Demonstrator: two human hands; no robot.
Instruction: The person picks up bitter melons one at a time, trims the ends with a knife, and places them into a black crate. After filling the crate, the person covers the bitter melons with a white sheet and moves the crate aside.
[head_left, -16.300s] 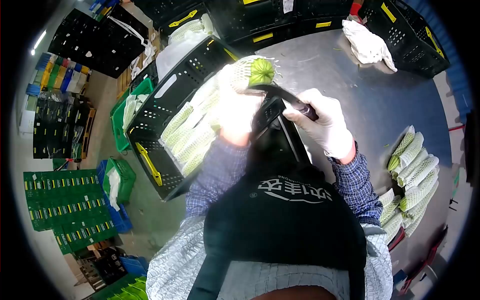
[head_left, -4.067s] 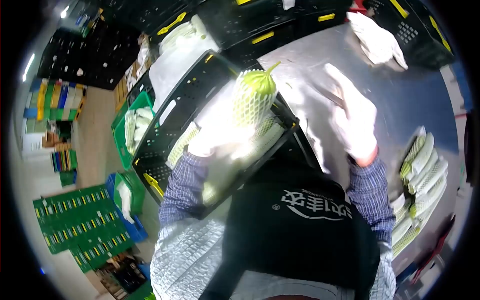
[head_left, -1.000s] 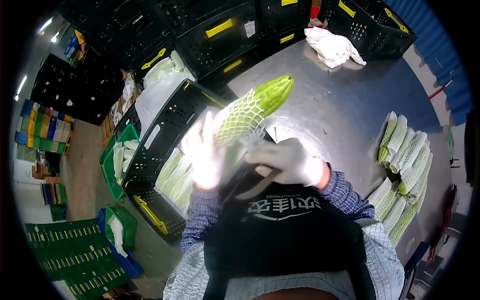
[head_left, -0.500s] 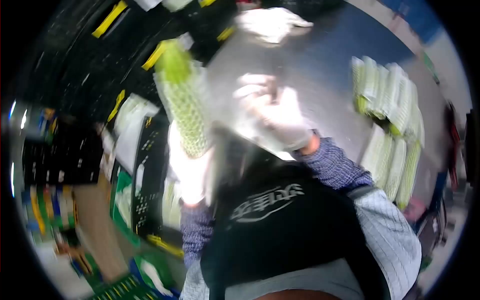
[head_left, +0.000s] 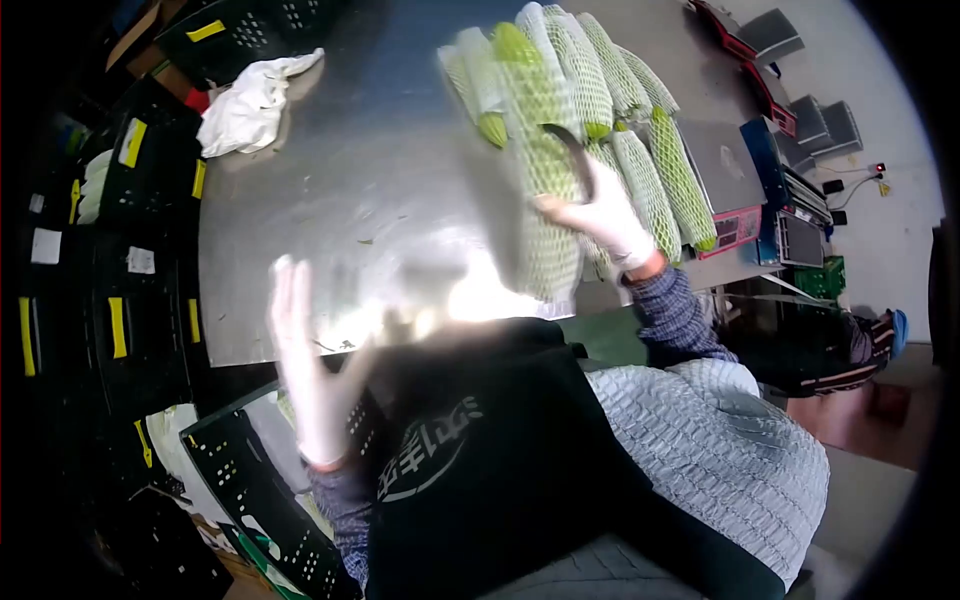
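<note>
Head view: the right hand (head_left: 605, 220), in a smooth white glove, curls partly round a dark, curved blade (head_left: 572, 150), its extended digit against a long, ribbed green gourd (head_left: 540, 165) in stretchy white mesh. That gourd lies over the near side of a netted pile (head_left: 655, 180) on the shiny metal bench (head_left: 380, 190). The left hand (head_left: 315, 370), blurred, spreads open and empty near the perforated plastic crate (head_left: 250, 490).

- metal table (head_left: 385, 175), beyond both hands
- crumpled white cloth (head_left: 250, 108), past left hand (head_left: 312, 370)
- netted gourds (head_left: 590, 85), grouped around and beyond right hand (head_left: 602, 218)
- small green scrap (head_left: 366, 241), between hands
</note>
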